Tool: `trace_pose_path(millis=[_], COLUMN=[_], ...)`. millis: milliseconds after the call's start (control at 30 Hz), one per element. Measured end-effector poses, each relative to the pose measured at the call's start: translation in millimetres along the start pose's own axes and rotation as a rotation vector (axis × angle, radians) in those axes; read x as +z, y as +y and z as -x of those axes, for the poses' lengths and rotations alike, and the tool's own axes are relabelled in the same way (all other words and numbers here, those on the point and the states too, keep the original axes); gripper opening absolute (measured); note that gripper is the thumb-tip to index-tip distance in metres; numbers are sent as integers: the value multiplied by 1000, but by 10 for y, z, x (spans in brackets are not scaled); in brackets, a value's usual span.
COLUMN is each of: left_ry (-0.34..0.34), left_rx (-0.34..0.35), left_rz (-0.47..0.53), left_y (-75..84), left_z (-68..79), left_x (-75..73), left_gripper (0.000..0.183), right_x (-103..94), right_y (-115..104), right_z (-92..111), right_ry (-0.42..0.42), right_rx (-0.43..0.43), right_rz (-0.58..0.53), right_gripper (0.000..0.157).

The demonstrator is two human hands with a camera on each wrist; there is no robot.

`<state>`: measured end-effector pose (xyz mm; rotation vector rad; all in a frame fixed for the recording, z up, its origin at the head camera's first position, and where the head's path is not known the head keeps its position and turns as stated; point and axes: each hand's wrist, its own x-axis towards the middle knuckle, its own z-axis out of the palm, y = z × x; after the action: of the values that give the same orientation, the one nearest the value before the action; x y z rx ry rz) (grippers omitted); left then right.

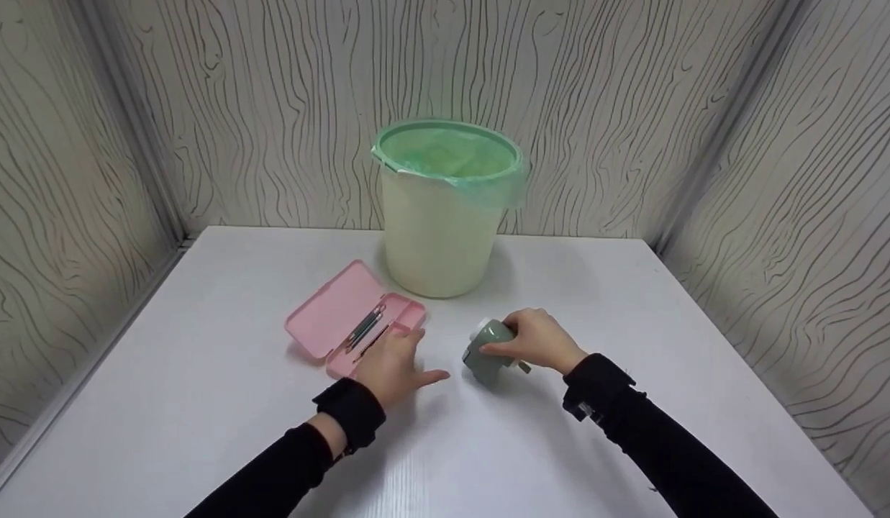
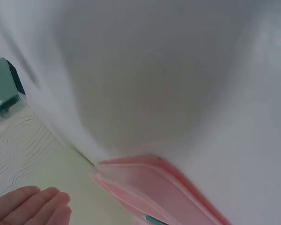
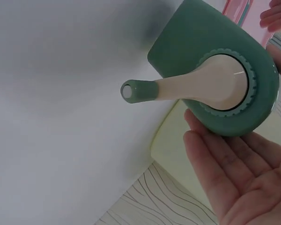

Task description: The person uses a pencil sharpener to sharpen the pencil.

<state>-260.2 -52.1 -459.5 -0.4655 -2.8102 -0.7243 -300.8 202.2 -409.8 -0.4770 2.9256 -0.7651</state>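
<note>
My right hand (image 1: 542, 338) grips a green crank pencil sharpener (image 1: 489, 349), thumb on one side and fingers over the other. The sharpener is tilted, low over the table. In the right wrist view its cream crank (image 3: 215, 84) with a green knob faces the camera. My left hand (image 1: 391, 367) is spread with its thumb out, holding nothing, and overlaps the near end of an open pink pencil case (image 1: 329, 309). Inside the case lie several dark pencils (image 1: 365, 327), partly hidden by that hand.
A cream bin (image 1: 441, 237) with a green rim and a thin plastic liner stands at the back of the white table (image 1: 236, 403). Panels with a wood-grain pattern (image 1: 286, 108) wall the table at the back and both sides.
</note>
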Motion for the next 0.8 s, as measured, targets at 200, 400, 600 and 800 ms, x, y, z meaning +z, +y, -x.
trace_pose_path(millis=[200, 400, 600, 800], left_ry=[-13, 40, 53, 52], left_rx=[33, 76, 45, 4], left_rz=[80, 78, 115, 181], left_y=[161, 273, 321, 312], left_z=[-52, -91, -140, -173], left_x=[140, 260, 358, 385], left_gripper=[82, 72, 65, 61], right_x=[29, 72, 109, 129], right_y=[-130, -218, -252, -266], right_z=[51, 46, 32, 21], right_ry=[71, 134, 168, 167], right_rx=[-8, 5, 39, 39], right_rz=[-42, -43, -44, -49], right_gripper=[43, 43, 42, 44])
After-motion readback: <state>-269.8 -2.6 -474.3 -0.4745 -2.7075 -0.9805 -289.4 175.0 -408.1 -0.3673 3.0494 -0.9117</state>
